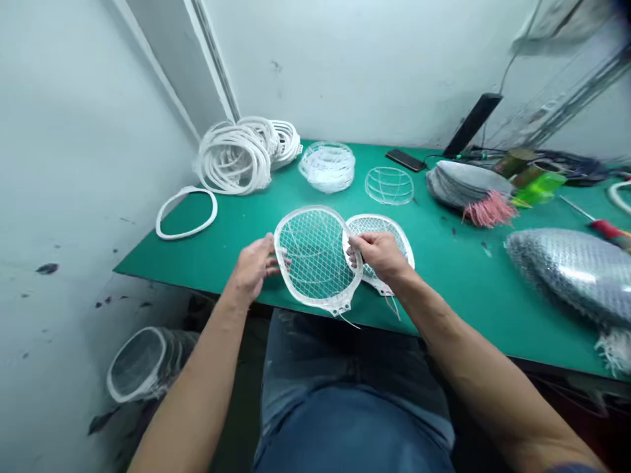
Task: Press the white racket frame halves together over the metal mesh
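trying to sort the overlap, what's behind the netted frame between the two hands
Left fingertips, a second netted frame partly behind its right edge, and green tabletop through the mesh. The front rim and right hand hide parts of the second frame.

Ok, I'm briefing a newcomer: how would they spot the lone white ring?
Follow the green table to its left end, near the wall. The white ring lies in front and left of the heaped rings. Unlike them, it lies singly, green filling its opening.

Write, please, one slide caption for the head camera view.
Right hand grips a netted white frame over a green table, left hand at its opposite rim.
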Motion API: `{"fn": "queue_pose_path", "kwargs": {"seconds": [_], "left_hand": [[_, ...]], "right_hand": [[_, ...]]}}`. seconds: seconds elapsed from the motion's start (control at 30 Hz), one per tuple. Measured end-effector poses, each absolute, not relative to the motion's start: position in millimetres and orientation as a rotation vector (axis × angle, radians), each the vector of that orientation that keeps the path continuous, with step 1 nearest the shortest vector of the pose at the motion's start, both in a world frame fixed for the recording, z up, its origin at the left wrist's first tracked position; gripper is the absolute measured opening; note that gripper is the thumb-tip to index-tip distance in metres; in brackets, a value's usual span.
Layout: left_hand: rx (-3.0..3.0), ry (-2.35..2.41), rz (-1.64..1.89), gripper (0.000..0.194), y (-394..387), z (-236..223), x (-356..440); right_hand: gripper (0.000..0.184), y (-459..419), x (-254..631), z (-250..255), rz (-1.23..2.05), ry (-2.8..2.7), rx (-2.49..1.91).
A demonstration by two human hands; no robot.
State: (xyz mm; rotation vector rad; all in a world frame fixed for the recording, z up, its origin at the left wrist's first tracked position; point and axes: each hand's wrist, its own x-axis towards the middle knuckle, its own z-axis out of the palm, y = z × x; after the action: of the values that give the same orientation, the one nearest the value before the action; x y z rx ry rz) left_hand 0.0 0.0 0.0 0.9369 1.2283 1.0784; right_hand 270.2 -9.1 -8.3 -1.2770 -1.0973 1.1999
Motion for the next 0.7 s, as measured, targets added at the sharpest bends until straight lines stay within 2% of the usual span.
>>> {"fn": "queue_pose_path", "kwargs": {"seconds": [0.2,0.5,0.7], "left_hand": [[0.860,1.187,1.016,0.051,-44,-12,35],[0.929,1.225,1.026,0.048,-26,-12,30],[1.057,1.169,1.081,0.045,-19,4,43]], "right_hand": [[0.035,-7,270,-3,1.153,-1.016,-1.295],[0.041,-13,265,-1,1.140,-0.959,-1.229],[0.041,-23,284,14,1.012,-0.970,-1.205]]}}
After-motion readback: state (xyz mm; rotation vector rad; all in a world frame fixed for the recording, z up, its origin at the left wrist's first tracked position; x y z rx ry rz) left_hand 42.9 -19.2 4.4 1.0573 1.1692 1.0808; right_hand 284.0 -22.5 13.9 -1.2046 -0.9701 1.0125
